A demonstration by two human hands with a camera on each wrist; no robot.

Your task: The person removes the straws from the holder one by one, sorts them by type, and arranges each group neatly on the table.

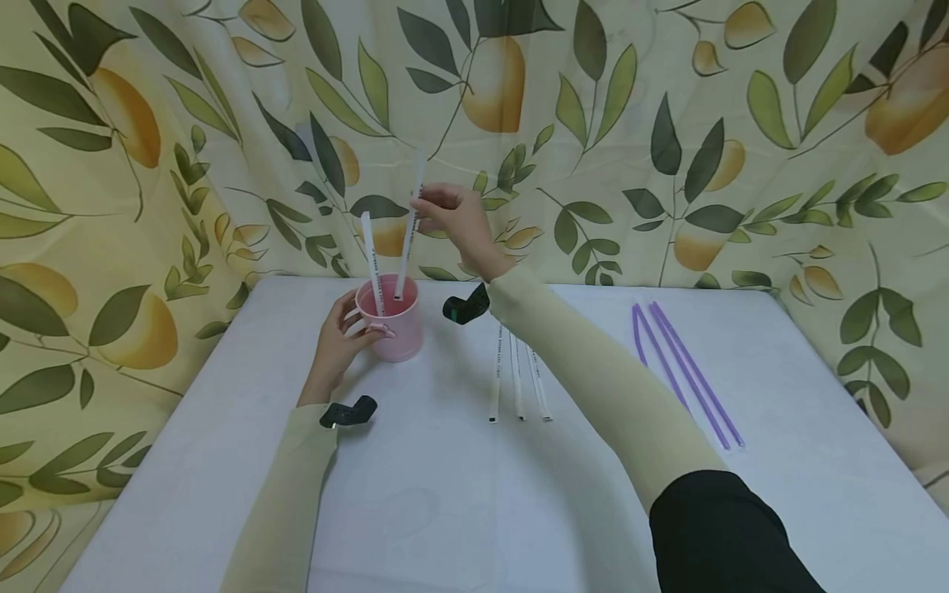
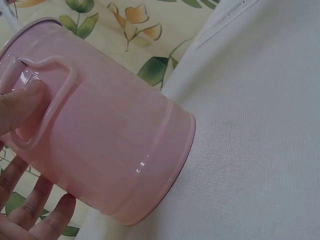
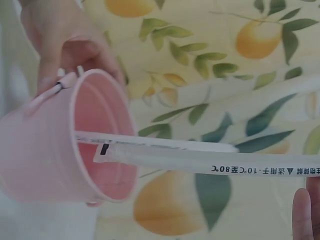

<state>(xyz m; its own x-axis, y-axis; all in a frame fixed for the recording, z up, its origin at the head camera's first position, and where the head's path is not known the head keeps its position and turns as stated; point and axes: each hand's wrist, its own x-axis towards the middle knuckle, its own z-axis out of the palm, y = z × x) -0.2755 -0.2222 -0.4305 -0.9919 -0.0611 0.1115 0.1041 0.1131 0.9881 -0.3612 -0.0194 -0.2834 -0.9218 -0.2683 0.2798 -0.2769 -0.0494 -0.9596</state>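
A pink pail point(image 1: 400, 333) with a small handle stands on the table. My left hand point(image 1: 337, 350) holds it from the left side, its thumb on the handle point(image 2: 62, 95) and its fingers round the wall. One white wrapped straw point(image 1: 373, 263) leans inside the pail, its top above the rim. Over the pail's mouth my right hand point(image 1: 460, 222) pinches a second printed wrapped straw point(image 1: 408, 239) near its upper part. In the right wrist view, the low end of the held straw point(image 3: 165, 155) is at the mouth, beside the other straw point(image 3: 150, 141).
Several white wrapped straws point(image 1: 517, 387) lie on the white table point(image 1: 415, 511), partly below my right forearm. Several purple straws point(image 1: 689, 362) lie farther right, partly behind the sleeve. A curtain point(image 1: 593, 165) printed with leaves and fruit hangs behind the table.
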